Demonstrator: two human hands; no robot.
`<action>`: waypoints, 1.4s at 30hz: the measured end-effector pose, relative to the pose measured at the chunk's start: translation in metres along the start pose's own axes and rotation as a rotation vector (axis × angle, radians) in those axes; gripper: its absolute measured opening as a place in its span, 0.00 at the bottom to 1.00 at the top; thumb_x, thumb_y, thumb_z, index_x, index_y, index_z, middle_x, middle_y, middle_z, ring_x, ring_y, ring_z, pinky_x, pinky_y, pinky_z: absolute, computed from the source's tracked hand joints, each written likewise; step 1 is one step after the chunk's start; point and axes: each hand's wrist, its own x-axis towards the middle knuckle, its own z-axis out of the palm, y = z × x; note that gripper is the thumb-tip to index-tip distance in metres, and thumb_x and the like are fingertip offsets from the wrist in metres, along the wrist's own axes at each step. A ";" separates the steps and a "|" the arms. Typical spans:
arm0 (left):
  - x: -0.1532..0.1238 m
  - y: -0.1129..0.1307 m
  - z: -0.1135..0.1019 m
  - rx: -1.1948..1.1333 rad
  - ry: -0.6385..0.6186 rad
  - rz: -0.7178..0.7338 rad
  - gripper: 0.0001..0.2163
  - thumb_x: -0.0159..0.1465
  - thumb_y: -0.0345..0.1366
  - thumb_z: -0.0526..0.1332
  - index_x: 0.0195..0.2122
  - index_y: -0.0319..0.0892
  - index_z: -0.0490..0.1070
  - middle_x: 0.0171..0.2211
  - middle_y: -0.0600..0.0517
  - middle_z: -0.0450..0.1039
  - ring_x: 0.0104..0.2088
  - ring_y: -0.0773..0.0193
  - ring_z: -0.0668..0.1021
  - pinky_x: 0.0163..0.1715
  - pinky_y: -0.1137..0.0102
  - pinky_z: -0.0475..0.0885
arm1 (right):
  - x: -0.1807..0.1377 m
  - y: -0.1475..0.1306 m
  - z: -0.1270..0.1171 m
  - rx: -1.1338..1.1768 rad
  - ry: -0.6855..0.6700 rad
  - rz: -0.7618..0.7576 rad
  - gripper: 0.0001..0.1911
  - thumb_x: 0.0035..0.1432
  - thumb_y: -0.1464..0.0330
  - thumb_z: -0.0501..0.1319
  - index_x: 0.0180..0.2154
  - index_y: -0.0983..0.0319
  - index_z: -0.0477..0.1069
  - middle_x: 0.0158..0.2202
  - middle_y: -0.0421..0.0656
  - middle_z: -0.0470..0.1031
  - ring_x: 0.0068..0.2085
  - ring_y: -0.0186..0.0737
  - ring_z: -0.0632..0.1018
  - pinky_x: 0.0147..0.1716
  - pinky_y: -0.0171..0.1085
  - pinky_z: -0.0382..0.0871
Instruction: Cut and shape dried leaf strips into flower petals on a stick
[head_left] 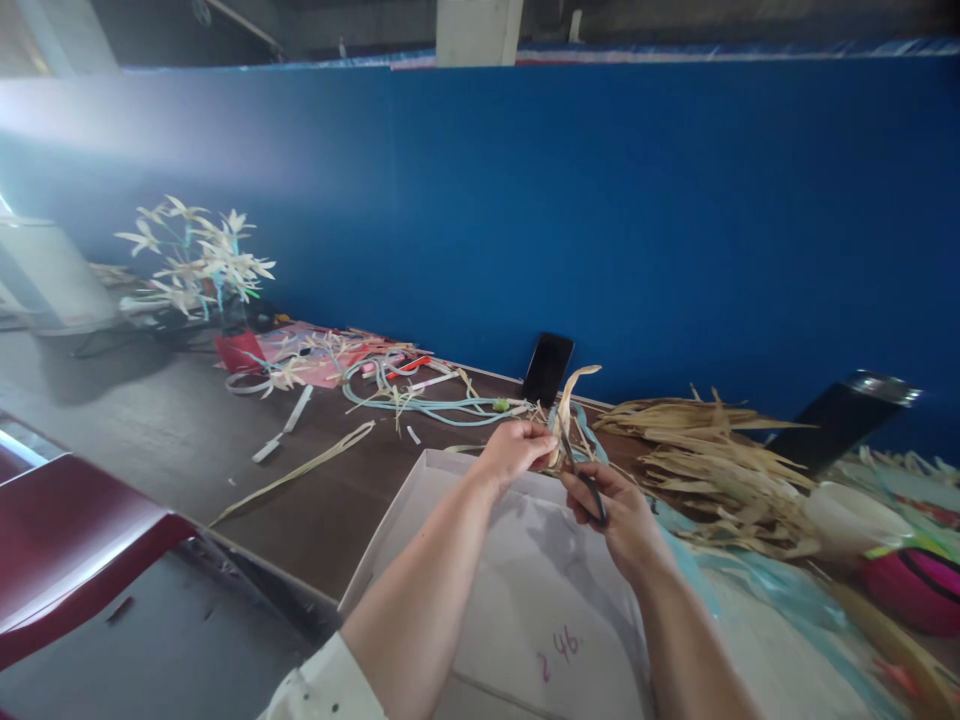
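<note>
My left hand [517, 447] is closed, its thumb and fingertips pinching a pale dried husk piece [570, 392] that stands up with a curled tip. Around the handles of a pair of dark scissors [594, 497] my right hand [621, 512] is closed. The blades point up beside the husk, close to my left fingertips; whether they touch it I cannot tell. Both hands are above the far edge of a white box or lid [480, 600] with purple handwritten marks on it.
A phone [548, 368] leans against the blue partition [600, 200]. Dried husks [705, 460] and a dark flask [840, 420] are on the right. Pale blue cord [420, 407], a husk strip [300, 470] and white husk flowers [202, 260] lie or stand leftward. A red chair [82, 540] is at lower left.
</note>
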 end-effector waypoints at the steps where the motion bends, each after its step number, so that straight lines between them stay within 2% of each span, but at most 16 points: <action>1: 0.000 0.000 0.000 0.004 -0.006 0.002 0.10 0.49 0.37 0.62 0.27 0.35 0.68 0.18 0.54 0.66 0.19 0.73 0.65 0.22 0.75 0.61 | 0.000 0.000 0.000 0.004 0.002 0.002 0.13 0.46 0.60 0.66 0.31 0.61 0.69 0.19 0.38 0.69 0.19 0.29 0.64 0.17 0.31 0.50; 14: 0.000 -0.003 0.003 0.022 -0.006 0.013 0.09 0.51 0.37 0.62 0.28 0.35 0.68 0.19 0.53 0.68 0.20 0.73 0.67 0.24 0.74 0.64 | 0.000 -0.001 0.002 0.046 -0.011 -0.010 0.12 0.47 0.61 0.66 0.31 0.61 0.69 0.19 0.37 0.68 0.18 0.29 0.64 0.19 0.32 0.52; 21: -0.004 0.004 0.005 -0.019 -0.011 0.026 0.10 0.50 0.37 0.64 0.29 0.35 0.69 0.24 0.51 0.71 0.25 0.70 0.72 0.31 0.72 0.68 | 0.001 0.003 -0.004 0.060 -0.026 -0.053 0.12 0.47 0.62 0.66 0.32 0.61 0.69 0.19 0.37 0.67 0.20 0.30 0.64 0.20 0.33 0.53; 27: -0.002 -0.003 0.002 0.077 -0.024 0.103 0.13 0.51 0.40 0.63 0.31 0.36 0.69 0.26 0.50 0.72 0.26 0.69 0.73 0.32 0.71 0.68 | 0.001 0.002 -0.006 0.051 -0.033 -0.050 0.11 0.48 0.63 0.65 0.34 0.61 0.69 0.20 0.37 0.68 0.20 0.29 0.64 0.20 0.33 0.53; 42: 0.001 -0.007 -0.001 0.064 -0.049 0.075 0.13 0.51 0.41 0.63 0.32 0.36 0.68 0.26 0.50 0.72 0.26 0.68 0.73 0.31 0.71 0.68 | 0.001 0.001 -0.005 0.045 -0.001 -0.060 0.12 0.47 0.62 0.66 0.32 0.61 0.69 0.18 0.35 0.66 0.19 0.29 0.62 0.20 0.33 0.51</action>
